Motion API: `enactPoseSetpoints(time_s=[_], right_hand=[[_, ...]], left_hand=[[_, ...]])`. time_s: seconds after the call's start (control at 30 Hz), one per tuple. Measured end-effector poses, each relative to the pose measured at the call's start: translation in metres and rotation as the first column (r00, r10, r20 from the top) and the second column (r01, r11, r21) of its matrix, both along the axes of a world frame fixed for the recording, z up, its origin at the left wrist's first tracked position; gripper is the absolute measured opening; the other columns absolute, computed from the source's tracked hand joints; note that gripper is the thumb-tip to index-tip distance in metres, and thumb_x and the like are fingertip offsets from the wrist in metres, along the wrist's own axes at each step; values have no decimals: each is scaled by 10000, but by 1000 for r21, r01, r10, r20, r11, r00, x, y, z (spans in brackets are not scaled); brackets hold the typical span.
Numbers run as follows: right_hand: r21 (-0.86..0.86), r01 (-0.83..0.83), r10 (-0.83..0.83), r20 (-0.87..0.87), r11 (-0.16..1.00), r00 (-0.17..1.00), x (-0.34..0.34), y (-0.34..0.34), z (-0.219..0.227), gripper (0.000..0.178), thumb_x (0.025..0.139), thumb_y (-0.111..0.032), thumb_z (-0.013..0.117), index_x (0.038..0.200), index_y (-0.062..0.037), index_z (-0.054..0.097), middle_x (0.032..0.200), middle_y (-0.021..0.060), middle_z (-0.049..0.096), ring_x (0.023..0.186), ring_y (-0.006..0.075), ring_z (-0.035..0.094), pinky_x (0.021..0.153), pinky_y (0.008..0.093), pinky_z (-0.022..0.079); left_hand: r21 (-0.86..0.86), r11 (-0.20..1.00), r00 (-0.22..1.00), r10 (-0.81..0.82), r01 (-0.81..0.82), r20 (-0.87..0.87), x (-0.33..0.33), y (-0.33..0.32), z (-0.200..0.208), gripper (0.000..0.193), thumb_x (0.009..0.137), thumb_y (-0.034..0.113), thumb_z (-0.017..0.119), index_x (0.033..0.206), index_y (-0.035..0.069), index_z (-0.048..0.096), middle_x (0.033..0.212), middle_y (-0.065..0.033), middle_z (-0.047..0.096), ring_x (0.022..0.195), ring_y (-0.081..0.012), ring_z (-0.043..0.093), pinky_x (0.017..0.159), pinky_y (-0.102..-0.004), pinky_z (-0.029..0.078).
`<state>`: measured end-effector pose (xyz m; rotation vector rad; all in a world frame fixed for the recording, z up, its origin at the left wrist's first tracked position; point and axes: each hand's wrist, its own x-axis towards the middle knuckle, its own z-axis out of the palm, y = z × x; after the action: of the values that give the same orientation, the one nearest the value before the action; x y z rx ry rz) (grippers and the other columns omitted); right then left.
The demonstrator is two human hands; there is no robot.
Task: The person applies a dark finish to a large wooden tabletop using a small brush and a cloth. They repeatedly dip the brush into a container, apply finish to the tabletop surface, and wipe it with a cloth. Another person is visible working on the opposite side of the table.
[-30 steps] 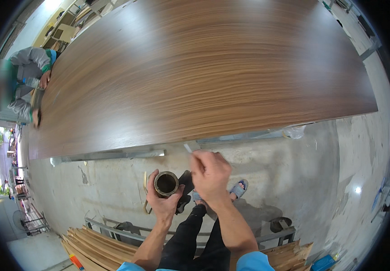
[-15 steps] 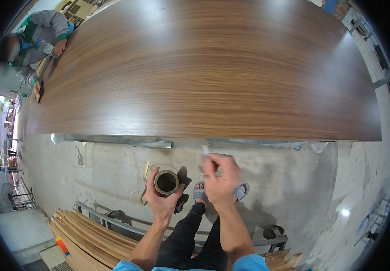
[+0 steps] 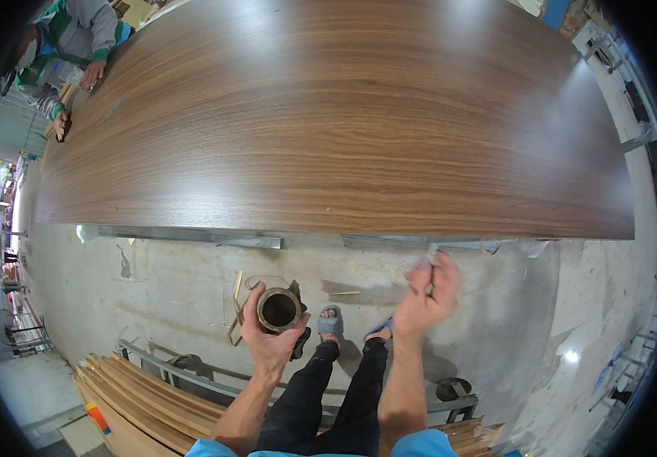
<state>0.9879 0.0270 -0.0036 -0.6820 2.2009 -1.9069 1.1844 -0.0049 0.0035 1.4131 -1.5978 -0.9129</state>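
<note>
My left hand [image 3: 264,344] is wrapped round an open cylindrical container [image 3: 279,290] with a worn rim and a dark inside. Its mouth faces up, and my thumb and fingers press on opposite sides. To the right, my right hand [image 3: 426,303] is closed in a pinch, smeared by motion. Between its fingertips a small pale piece [image 3: 433,250] sticks out toward the table edge; its kind is too blurred to tell. Both hands are in front of the near edge of the large brown wood-grain tabletop [image 3: 344,137], and neither touches it.
A co-worker [image 3: 89,34] leans at the far left end, both hands on or by the panel's edge. Metal rails [image 3: 191,236] show under the tabletop. Stacked wooden boards [image 3: 138,400] and a grey metal frame [image 3: 229,386] lie near my legs. Thin wood strips [image 3: 236,301] are on the floor.
My right hand has moved right with the pale piece, away from the container. My left hand still holds the container in nearly the same place. My feet have shifted slightly.
</note>
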Motion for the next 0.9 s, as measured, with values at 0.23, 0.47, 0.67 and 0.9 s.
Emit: enactPoseSetpoints(time_s=[0.23, 0.47, 0.67, 0.9], right_hand=[[-275, -458, 506, 687, 845, 522, 68, 49, -43, 256, 970, -115, 545, 1192, -30, 641, 1196, 69, 676, 1156, 172, 577, 993, 334, 425], [-430, -428, 402, 902, 795, -158, 96, 88, -78, 435, 864, -31, 602, 1298, -3, 572, 1180, 72, 645, 1087, 148, 580, 932, 290, 451], [108, -685, 476, 641, 721, 602, -18, 155, -39, 436, 765, -45, 711, 1182, 36, 614, 1020, 71, 650, 892, 156, 605, 790, 311, 494], [256, 230, -115, -396, 939, 911, -177, 99, 34, 401, 998, -270, 476, 1185, 75, 559, 1281, 231, 569, 1164, 365, 567, 1011, 459, 415]], left_hand=[[-172, 977, 992, -120, 124, 30, -27, 11, 20, 907, 542, 168, 935, 1310, -5, 485, 1167, -144, 619, 1011, -240, 640, 892, -355, 511], [-118, 957, 961, -272, 264, -56, -61, 28, 36, 864, 564, 69, 843, 1332, -16, 457, 1278, -137, 511, 1108, -239, 562, 972, -354, 457], [-247, 946, 975, -220, 209, -14, -69, 26, 52, 953, 531, 207, 957, 1315, -26, 466, 1104, -148, 636, 929, -240, 660, 834, -339, 530], [-152, 951, 960, -277, 268, -46, -46, 23, 57, 909, 554, 120, 894, 1334, -25, 451, 1298, -150, 512, 1128, -238, 553, 968, -356, 455]])
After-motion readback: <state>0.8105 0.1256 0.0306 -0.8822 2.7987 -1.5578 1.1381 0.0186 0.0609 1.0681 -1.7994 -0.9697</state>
